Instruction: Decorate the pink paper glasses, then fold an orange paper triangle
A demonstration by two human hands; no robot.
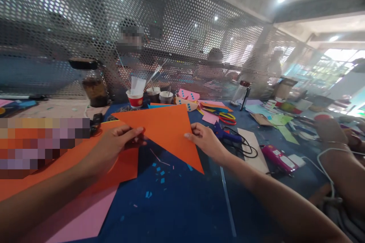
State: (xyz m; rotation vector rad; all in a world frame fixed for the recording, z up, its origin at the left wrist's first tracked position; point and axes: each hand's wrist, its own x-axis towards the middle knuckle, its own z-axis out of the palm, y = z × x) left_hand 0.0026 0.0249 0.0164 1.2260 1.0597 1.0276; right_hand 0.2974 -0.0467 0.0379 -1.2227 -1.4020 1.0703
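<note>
A triangle of orange paper (168, 129) is held up above the blue table between my two hands. My left hand (127, 136) pinches its lower left edge with thumb and fingers. On the opposite side, my right hand (201, 136) grips the right edge, thumb on the front face. Beneath my left forearm lies a larger orange sheet (125, 163), over a pink sheet (94, 212). Small blue paper scraps (162, 180) are scattered on the table below the triangle. A blue glue gun (228, 134) with a black cord rests just right of my right hand.
Behind stand a red-and-white paper cup (135, 99) and a dark-lidded jar (94, 85). Scissors with red and yellow handles (227, 118) lie among paper pieces. A clear glue stick (228, 201), a magenta device (279, 158) and another person's arm (339, 163) are at right.
</note>
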